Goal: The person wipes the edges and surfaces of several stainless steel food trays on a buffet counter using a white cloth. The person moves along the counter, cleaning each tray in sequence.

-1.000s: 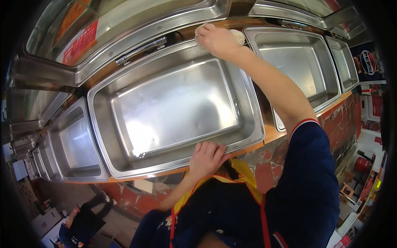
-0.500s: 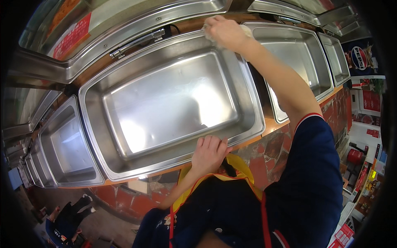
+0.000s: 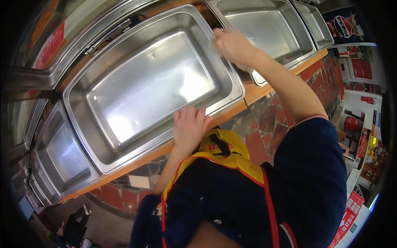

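Note:
A large, shiny steel food pan [image 3: 153,82] sits in the counter before me, with nothing in it but reflections and a few small specks. My left hand [image 3: 190,126] has its fingers hooked over the pan's near rim, the thumb apart along the edge. Over the pan's right rim, by the gap to the neighbouring pan, my right hand [image 3: 233,45] is closed on a pale cloth [image 3: 243,66]. Motion smears the cloth, and the hand covers most of it.
Another steel pan [image 3: 264,29] lies to the right, with a smaller one [image 3: 316,25] beyond. More pans [image 3: 68,153] run off left. Wooden counter edging [image 3: 231,113] borders their near side. A metal frame with a hinge [image 3: 109,37] stands along the far side. Another person [image 3: 74,227] is at lower left.
My right hand has drawn the cloth from the far right corner toward me along the right rim. My left hand still grips the near rim. The view has shifted.

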The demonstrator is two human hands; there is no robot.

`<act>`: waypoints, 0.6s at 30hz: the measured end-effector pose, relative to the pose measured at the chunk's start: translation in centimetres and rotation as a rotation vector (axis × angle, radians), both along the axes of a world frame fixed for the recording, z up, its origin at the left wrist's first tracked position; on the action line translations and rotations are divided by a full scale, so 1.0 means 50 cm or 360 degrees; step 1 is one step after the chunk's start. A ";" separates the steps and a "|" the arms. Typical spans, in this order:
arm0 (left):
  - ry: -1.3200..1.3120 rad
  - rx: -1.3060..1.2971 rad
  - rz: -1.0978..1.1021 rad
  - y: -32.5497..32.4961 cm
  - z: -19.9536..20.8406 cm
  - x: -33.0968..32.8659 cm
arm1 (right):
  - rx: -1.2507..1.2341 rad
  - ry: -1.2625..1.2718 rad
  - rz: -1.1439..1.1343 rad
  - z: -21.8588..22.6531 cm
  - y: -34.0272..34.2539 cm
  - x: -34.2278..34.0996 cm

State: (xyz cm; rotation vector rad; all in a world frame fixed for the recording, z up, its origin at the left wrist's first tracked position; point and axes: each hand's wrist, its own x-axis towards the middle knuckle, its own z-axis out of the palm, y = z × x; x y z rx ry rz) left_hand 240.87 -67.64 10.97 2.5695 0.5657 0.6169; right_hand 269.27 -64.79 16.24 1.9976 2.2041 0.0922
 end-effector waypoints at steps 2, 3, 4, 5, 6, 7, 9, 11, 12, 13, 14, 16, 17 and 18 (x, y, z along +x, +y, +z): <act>-0.0024 -0.0003 -0.0021 -0.001 -0.003 0.003 | -0.0091 0.0058 -0.0017 0.018 -0.095 -0.035; -0.0035 0.0010 -0.0036 0.000 -0.002 0.005 | -0.0016 0.0181 0.0023 0.013 -0.152 -0.048; -0.0017 0.0016 -0.0028 -0.001 -0.003 0.003 | 0.0010 0.0165 -0.0110 0.019 -0.194 -0.087; -0.0012 0.0014 -0.0022 -0.002 -0.005 0.001 | -0.0043 0.0197 -0.0084 0.026 -0.239 -0.103; -0.0008 0.0016 -0.0034 -0.002 -0.007 0.003 | -0.0002 0.0319 -0.0119 0.027 -0.281 -0.118; -0.0054 0.0019 -0.0029 -0.001 -0.005 0.004 | -0.0045 0.0437 -0.0181 0.040 -0.300 -0.125; -0.0047 -0.0007 -0.0043 0.002 -0.004 0.004 | -0.0287 0.0642 -0.0276 0.068 -0.310 -0.110; -0.0018 -0.0010 -0.0046 0.000 -0.003 0.005 | -0.0689 0.0814 -0.0332 0.092 -0.293 -0.065; -0.0024 0.0001 -0.0040 0.004 0.002 0.010 | -0.0525 0.0776 -0.0421 0.098 -0.274 -0.038; -0.0020 -0.0013 -0.0037 0.000 0.003 0.007 | -0.0386 0.0745 -0.0516 0.096 -0.256 -0.019; -0.0015 -0.0028 -0.0032 -0.001 0.004 0.008 | -0.0247 0.0714 -0.0606 0.095 -0.232 0.002; -0.0016 0.0003 0.0000 0.001 0.006 0.002 | -0.0147 0.0741 -0.0877 0.114 -0.140 0.031; -0.0044 -0.0006 -0.0018 0.002 0.000 0.005 | -0.0011 0.0711 -0.0832 0.098 -0.112 0.048; -0.0043 -0.0010 -0.0023 0.000 -0.002 0.006 | 0.0118 0.0706 -0.0771 0.072 -0.085 0.069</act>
